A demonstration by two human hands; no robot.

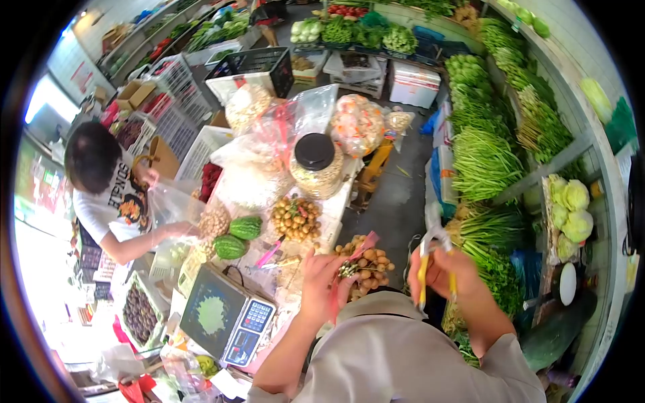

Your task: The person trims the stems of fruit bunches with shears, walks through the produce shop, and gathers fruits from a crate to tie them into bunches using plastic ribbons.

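A bunch of longans [371,269] with cut stems and a pink ribbon [366,243] hangs in front of my body, and my left hand [321,279] is closed around its stem end. My right hand [451,272] is wrapped round yellow-handled shears [424,272], whose handles stand spread apart. The shears are to the right of the longans and do not touch them. Another bunch of longans [295,219] lies on the table [322,243], beyond my left hand. To its left are two green melons [246,228] and a pink-handled knife or tool [270,253].
A digital scale [225,316] stands at the table's near left. A lidded jar [316,168] and bags of pale goods [252,178] fill its far part. Another person [111,195] handles a clear bag at left. Vegetable shelves [487,161] line the right.
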